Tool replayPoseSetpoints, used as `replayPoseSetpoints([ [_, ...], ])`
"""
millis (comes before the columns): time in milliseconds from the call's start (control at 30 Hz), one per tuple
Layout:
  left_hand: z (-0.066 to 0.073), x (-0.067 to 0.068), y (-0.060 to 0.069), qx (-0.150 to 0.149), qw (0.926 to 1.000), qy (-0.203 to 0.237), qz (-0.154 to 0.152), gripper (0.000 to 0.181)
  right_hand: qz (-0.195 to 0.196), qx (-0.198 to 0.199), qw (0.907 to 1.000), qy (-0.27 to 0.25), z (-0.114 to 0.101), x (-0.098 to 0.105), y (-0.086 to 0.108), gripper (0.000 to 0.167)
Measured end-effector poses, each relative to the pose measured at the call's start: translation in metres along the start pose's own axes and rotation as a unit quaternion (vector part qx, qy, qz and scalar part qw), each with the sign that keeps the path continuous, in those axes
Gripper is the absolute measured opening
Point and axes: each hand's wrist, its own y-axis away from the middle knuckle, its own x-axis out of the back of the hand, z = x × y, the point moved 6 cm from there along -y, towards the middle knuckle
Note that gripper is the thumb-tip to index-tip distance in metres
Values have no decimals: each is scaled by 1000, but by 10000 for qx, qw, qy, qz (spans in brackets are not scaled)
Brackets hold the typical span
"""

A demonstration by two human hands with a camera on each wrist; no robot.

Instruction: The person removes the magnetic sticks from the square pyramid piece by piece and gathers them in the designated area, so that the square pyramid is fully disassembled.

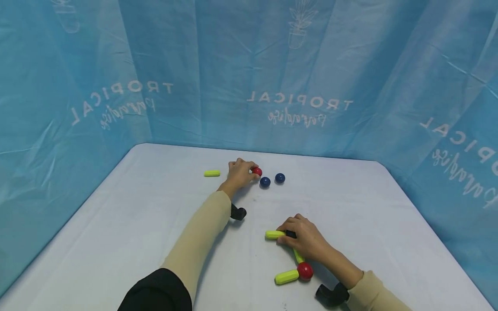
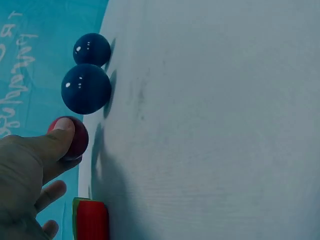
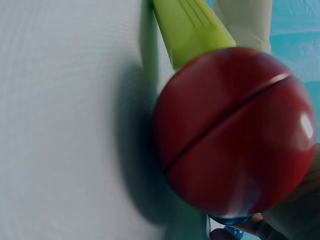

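Close to the far edge of the white tabletop, I see the person's left hand, thumb and fingers clamped on a small glossy red ball. Just beside that ball, toward the right edge, sit one round dark blue ball and a second dark blue ball, apart from each other. Toward the far left corner from the hand lies a short yellow-green bar; my left wrist view shows its end is red. Nearer to me, well in from the right edge, the right hand has its fingers closed around a dark piece at the inner end of a faceted yellow-green stick; the fingers hide much of that joint. Below it, a slanting yellow-green rod and a ridged yellow-green block both meet a larger-looking shiny red sphere.
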Motion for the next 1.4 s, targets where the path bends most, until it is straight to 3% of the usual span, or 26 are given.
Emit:
replayPoseSetpoints([
  [133,-3,-4,0,25,9998,-38,-212,42,15,39,10000,4,-1,0,0,23],
  [433,-3,-7,1,-137,9995,-191,-229,44,-86,-122,9999,42,-1,-1,0,28],
  [733,-2,-7,3,-127,9993,-235,-249,44,30,-879,9960,137,7,15,11,46],
  [967,-3,-5,7,-135,9992,-190,-310,49,-7,-928,9955,200,8,16,15,37],
  [1100,-3,2,12,-243,9996,-88,-147,56,26,-1036,9943,234,6,15,15,34],
  [1267,-2,23,32,-411,9970,187,634,54,69,-1094,9936,274,5,14,14,34],
  [1333,2,29,50,-434,9934,576,891,47,118,-1055,9939,306,4,15,14,34],
  [1400,8,30,71,-508,9888,1042,943,40,158,-1048,9938,324,4,16,14,33],
])
